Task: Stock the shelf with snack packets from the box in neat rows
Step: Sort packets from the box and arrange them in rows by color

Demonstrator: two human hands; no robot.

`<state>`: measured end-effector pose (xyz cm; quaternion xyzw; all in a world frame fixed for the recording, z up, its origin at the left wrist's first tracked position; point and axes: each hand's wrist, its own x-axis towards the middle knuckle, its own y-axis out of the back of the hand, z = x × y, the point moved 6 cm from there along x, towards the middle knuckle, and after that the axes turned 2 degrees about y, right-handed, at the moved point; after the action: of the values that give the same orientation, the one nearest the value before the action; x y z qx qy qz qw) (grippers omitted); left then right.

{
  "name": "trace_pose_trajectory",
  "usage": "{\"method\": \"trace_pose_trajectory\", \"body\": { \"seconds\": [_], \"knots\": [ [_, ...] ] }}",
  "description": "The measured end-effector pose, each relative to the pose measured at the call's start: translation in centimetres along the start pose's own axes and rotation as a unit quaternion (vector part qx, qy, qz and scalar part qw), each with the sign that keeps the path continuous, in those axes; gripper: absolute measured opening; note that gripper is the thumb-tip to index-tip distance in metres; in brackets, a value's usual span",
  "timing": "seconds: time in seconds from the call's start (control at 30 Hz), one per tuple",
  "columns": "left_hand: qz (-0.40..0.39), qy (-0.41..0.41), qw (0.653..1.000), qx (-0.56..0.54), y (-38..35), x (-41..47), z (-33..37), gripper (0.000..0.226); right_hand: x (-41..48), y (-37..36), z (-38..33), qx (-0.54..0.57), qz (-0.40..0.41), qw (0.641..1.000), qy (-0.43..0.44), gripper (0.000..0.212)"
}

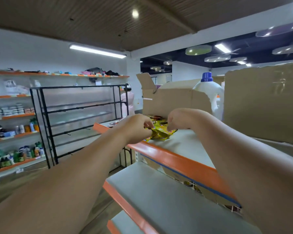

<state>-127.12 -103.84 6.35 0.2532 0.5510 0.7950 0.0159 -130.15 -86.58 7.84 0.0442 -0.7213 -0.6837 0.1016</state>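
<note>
The fingers [146, 123] of the left hand [135, 128] are curled inward and pinch the left edge of a crumpled bunch of yellow snack packets [161, 133]. The right hand [179, 118] has its fingers bent downward, gripping the same bunch at its right side. The two sets of fingertips sit close together, with the bunch between and just below them.

The bunch rests on the pale top board of the shelf [184, 147], directly under the fingers and near the board's orange front edge. Just beyond the fingers stands the open cardboard box [167, 100], one flap raised. A few reddish packets [156, 117] lie at its foot, between the box and the fingertips. Behind the right hand's fingers and off to their right is a white jug [208, 89] with a blue cap, and further right a large carton [264, 102].

Below the fingers a lower shelf board [150, 191] juts out. Well to the left of the left hand's fingers stand a black rack [78, 107] and wall shelves [15, 115] carrying bottles.
</note>
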Motion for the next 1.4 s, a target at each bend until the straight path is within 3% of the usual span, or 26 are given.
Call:
{"method": "trace_pose_trajectory", "body": {
  "seconds": [0.3,0.37,0.47,0.5,0.6,0.7,0.8,0.87,0.9,0.93,1.0,1.07,1.1,1.23,1.33,1.4],
  "knots": [
    [-0.089,-0.117,0.989,0.020,-5.8,9.1,-2.7,0.021,6.2,-2.5,-1.1,-0.068,-0.110,0.992,-0.010,0.050],
    [-0.092,-0.161,0.983,0.000,-6.2,10.4,-3.2,0.019,7.9,-3.0,-1.0,-0.068,-0.128,0.989,-0.020,0.044],
    [-0.094,-0.247,0.964,-0.022,-6.7,12.0,-3.3,0.020,9.2,-3.4,0.6,-0.069,-0.109,0.991,-0.039,0.013],
    [-0.098,-0.272,0.957,-0.023,-7.0,12.5,-3.3,0.021,9.3,-3.5,1.3,-0.056,-0.096,0.993,-0.049,0.012],
    [-0.087,-0.355,0.929,-0.050,-7.3,13.7,-2.8,0.018,8.4,-2.1,3.4,-0.008,-0.009,0.996,-0.083,0.013],
    [-0.116,-0.350,0.914,-0.170,-6.5,15.7,-2.4,0.016,7.0,0.7,6.5,0.092,0.144,0.976,-0.134,0.024],
    [-0.138,-0.297,0.886,-0.328,-5.4,18.1,-1.0,0.019,4.6,2.8,10.0,0.332,0.320,0.868,-0.185,0.022],
    [-0.168,-0.238,0.880,-0.374,-5.9,19.5,-0.1,0.018,3.2,2.9,11.5,0.412,0.364,0.811,-0.202,0.019],
    [-0.189,-0.219,0.888,-0.357,-6.6,20.1,0.3,0.018,2.7,2.6,11.9,0.400,0.346,0.820,-0.218,0.015],
    [-0.209,-0.210,0.902,-0.315,-7.6,20.4,0.7,0.020,2.5,2.0,12.1,0.344,0.295,0.856,-0.249,0.013],
    [-0.224,-0.221,0.933,-0.172,-9.8,20.5,0.9,0.022,2.2,-0.3,11.5,0.126,0.078,0.935,-0.323,0.019],
    [-0.204,-0.241,0.948,-0.031,-11.2,19.5,1.0,0.034,1.8,-2.1,10.8,-0.022,-0.098,0.928,-0.359,0.027],
    [-0.192,-0.254,0.948,0.005,-11.4,19.0,1.2,0.044,1.8,-2.3,10.4,-0.044,-0.125,0.921,-0.367,0.031],
    [-0.189,-0.289,0.937,0.047,-11.2,16.9,2.2,0.074,2.1,-2.3,10.2,-0.053,-0.107,0.898,-0.423,0.052],
    [-0.193,-0.305,0.930,0.064,-11.3,16.1,2.6,0.075,2.7,-3.5,9.4,-0.067,-0.159,0.894,-0.413,0.071],
    [-0.192,-0.303,0.932,0.045,-11.0,15.9,2.6,0.069,3.3,-3.8,9.0,-0.059,-0.166,0.899,-0.401,0.065]
  ]
}}
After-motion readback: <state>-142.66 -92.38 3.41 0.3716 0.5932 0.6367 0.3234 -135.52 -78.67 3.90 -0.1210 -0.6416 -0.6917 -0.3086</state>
